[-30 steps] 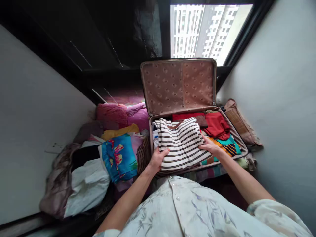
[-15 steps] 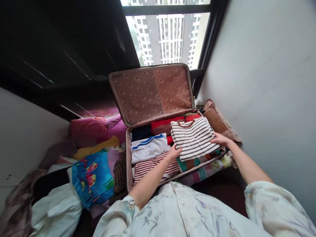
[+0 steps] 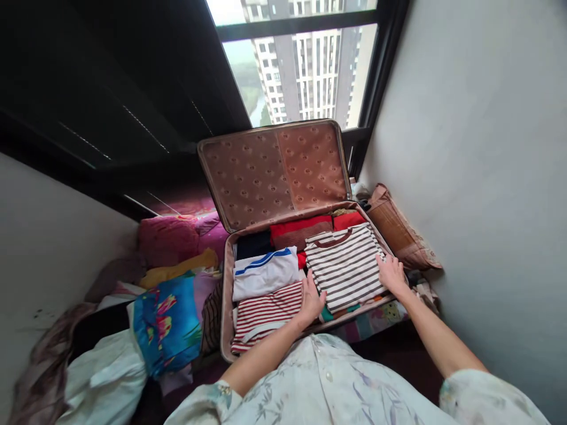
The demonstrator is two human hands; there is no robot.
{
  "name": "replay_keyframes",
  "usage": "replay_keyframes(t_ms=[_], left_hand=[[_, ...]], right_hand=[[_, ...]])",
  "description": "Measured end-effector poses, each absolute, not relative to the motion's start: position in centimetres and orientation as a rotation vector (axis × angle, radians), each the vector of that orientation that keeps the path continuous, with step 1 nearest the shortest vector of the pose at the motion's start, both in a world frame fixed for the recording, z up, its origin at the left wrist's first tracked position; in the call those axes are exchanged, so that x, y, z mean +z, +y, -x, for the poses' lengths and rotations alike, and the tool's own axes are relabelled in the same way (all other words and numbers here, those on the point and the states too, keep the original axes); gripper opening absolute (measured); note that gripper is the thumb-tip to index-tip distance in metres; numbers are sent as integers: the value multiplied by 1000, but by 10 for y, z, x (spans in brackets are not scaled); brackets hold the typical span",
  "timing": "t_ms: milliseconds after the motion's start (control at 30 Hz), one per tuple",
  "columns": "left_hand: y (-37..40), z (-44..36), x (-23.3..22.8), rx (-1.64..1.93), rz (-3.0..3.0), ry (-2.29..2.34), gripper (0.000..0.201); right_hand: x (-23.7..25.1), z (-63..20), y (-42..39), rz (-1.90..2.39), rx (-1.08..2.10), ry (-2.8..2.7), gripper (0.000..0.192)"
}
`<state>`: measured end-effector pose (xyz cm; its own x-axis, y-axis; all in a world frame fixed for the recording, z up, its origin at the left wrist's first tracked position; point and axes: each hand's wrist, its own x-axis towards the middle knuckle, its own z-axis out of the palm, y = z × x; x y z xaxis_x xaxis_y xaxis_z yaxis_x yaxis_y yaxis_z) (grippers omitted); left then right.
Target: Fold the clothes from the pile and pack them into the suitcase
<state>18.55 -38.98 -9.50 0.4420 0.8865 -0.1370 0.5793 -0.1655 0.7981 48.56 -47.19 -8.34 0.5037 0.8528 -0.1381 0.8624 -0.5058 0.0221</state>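
Note:
A folded white shirt with dark stripes and a brown neckline lies flat in the right half of the open suitcase. My left hand is at its left edge, fingers apart and not gripping the cloth. On the opposite edge rests my right hand, its fingers extended against the fabric. Left of the striped shirt are a folded white garment with a blue band and a red-and-white striped garment, partly behind my left hand. Red clothes fill the back of the case.
The suitcase lid leans back below the window. Piled on the left are a blue floral cloth, a white garment and pink bedding. A brown cushion-like item lies by the right wall.
The striped shirt has come down into the suitcase and now lies flat. My hands have loosened from its edges, the left with fingers spread. The view has shifted slightly.

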Motion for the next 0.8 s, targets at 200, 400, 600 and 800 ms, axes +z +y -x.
replay_keyframes(t_ms=[200, 400, 600, 800], left_hand=[[-398, -176, -116, 39, -2590, 850, 95], [-379, -163, -133, -283, -2593, 568, 86], [-378, -133, -103, -113, -2409, 532, 66], [-368, -23, -82, 646, -1945, 968, 30]], right_hand=[[-104, -421, -463, -2573, -326, 1499, 86], [-133, -401, -457, -2463, -505, 1366, 96], [-123, -404, -456, -2424, -485, 1344, 93], [-104, -377, -452, -2358, -416, 1414, 75]])
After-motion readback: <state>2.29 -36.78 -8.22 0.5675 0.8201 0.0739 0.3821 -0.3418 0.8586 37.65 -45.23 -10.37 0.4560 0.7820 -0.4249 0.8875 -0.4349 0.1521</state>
